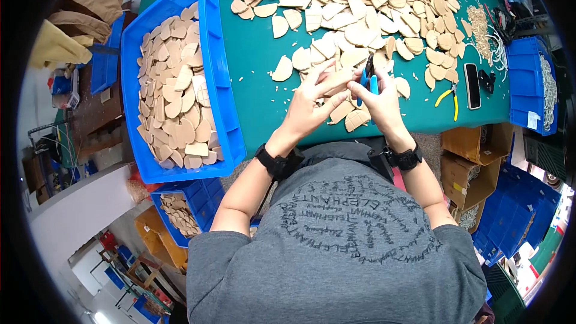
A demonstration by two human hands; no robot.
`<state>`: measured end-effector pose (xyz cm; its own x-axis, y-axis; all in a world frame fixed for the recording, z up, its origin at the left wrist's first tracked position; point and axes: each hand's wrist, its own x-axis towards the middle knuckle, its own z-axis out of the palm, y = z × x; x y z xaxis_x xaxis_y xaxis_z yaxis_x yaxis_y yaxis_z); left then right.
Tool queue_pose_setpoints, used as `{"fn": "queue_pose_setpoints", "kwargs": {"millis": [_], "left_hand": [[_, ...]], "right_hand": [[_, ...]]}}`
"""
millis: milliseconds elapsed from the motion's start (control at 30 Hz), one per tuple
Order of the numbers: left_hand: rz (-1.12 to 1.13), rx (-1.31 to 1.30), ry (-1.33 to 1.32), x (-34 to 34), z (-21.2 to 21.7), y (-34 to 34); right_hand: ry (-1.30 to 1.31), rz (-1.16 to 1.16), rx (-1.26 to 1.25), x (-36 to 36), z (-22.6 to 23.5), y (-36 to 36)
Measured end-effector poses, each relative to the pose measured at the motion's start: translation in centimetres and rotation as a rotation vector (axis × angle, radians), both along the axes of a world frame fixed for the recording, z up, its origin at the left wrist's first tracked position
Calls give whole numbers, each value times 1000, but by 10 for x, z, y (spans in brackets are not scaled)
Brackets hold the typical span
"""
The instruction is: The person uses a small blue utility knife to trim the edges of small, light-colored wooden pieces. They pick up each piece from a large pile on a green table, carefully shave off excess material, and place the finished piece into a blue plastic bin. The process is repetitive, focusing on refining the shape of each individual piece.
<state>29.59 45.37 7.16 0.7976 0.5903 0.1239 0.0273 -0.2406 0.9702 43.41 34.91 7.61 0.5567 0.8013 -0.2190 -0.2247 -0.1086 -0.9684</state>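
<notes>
My right hand (381, 101) is closed around a pair of blue-handled pliers (374, 85), whose dark jaws point away from me. Close beside it on the left, my left hand (313, 105) has its fingers stretched out and its thumb apart; I make out nothing in it. Beneath and beyond both hands lie flat tan half-round pieces (282, 69), some with scored lines. One such scored piece (357, 120) rests near the table's front edge, just below the hands.
A large pile of tan pieces (360, 0) covers the far green table (258, 108). At left stands a blue bin (231, 108) of similar pieces. Yellow-handled pliers (454, 101), a phone (472, 86) and a blue crate (523, 90) are at right; cardboard boxes (471, 144) sit below.
</notes>
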Motion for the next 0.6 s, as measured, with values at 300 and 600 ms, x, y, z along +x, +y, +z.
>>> {"fn": "queue_pose_setpoints", "kwargs": {"millis": [300,600], "left_hand": [[200,-478,16,-17,38,12],[293,-260,43,-9,55,-2]], "right_hand": [[-259,300,-144,-5,24,-5],[-330,398,-195,11,47,2]]}}
